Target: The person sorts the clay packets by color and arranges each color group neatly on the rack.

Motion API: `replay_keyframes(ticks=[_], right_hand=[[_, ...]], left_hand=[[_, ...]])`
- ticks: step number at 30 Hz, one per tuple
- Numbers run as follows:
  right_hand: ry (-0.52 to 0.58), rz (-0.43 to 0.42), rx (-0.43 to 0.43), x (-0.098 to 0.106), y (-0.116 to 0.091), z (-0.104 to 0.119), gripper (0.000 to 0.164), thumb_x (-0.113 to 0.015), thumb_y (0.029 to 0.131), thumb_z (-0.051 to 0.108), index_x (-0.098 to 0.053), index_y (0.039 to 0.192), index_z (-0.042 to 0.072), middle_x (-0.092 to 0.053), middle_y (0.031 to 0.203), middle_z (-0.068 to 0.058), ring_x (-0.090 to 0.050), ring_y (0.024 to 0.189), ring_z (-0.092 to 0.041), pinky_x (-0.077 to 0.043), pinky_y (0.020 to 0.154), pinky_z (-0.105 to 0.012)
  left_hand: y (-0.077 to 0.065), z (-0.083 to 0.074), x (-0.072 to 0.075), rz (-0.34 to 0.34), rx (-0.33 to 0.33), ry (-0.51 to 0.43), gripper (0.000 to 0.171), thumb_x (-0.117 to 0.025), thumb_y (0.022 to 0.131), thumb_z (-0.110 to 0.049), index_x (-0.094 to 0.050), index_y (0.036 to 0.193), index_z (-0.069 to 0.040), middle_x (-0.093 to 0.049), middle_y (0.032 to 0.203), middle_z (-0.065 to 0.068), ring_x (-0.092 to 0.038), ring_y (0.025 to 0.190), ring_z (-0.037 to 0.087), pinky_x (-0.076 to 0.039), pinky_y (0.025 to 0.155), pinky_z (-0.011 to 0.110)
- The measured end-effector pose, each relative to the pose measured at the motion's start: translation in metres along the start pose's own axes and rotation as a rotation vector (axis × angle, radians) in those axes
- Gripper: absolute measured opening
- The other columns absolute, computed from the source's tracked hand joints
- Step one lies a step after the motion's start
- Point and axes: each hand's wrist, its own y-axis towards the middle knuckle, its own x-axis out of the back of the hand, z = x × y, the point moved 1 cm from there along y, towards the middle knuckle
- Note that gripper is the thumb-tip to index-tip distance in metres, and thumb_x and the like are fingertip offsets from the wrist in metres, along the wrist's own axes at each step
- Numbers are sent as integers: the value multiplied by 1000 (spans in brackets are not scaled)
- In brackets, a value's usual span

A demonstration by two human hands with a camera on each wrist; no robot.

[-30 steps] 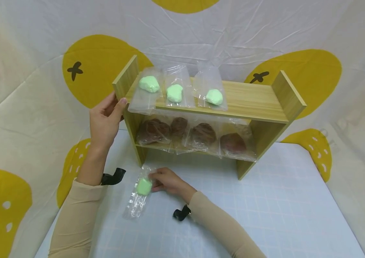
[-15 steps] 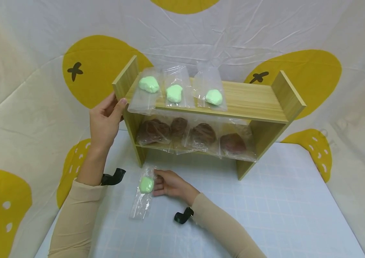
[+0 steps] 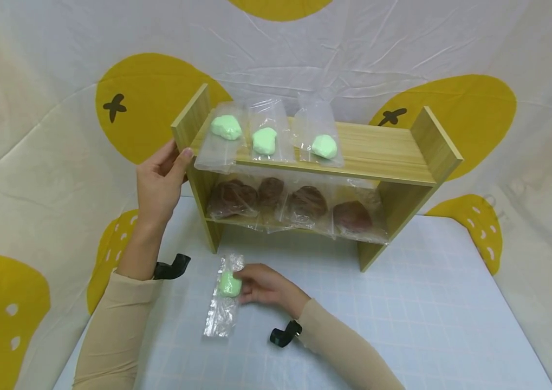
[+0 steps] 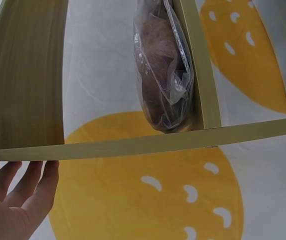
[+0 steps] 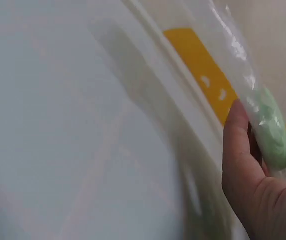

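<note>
My right hand grips a clear plastic bag at its side, with a pale green lump inside. The right wrist view shows the bag tilted, its green lump against my fingers. My left hand holds the left side panel of a small wooden shelf, thumb at the front edge. In the left wrist view the fingertips of my left hand touch the panel's outer side; the thumb is hidden there.
Several bagged green lumps lie on the shelf's upper board, left and middle. Several bagged brown lumps fill the lower board. The shelf stands on a light blue checked table cover, before a patterned cloth backdrop.
My right hand has moved slightly right and toward me with the bagged green lump, after its fingers opened out briefly and closed again. The left hand and shelf have stayed put.
</note>
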Motion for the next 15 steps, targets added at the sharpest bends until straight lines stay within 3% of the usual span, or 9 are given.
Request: replay_keyframes(ticks=[4,7,10,15], right_hand=[[-13,20,50,0,-14,2,16,-56,94,-6,-49,105,4,-62,91,-6,-63,76,-16,-53,63,-29],[-70,31,106,-2,-26,7,36,-56,92,-10,-49,127,-8,-63,97,-9,-61,80,-14,-54,67,-26],[-124,51,145,-4,-39,13,59,-56,92,-12,-34,147,-14,-65,108,-11,-64,88,-15,-55,72,-24],[-157,88,159,-11,-63,21,71,-55,96,-8,-13,153,-14,-66,115,-8,-67,89,-14,-57,71,-23]], left_hand=[[1,-1,0,5,-6,-7,41,-71,95,-18,-65,135,-22,-63,133,9,-64,114,24,-57,82,28],[1,-2,0,5,-8,-12,41,-71,95,-18,-65,135,-22,-63,133,9,-64,114,24,-57,81,28],[1,-2,0,4,-7,-27,41,-72,94,-17,-65,135,-20,-63,133,10,-64,113,24,-57,81,28],[0,-3,0,5,-8,-45,41,-72,94,-15,-66,134,-18,-63,132,12,-65,111,23,-57,81,28]])
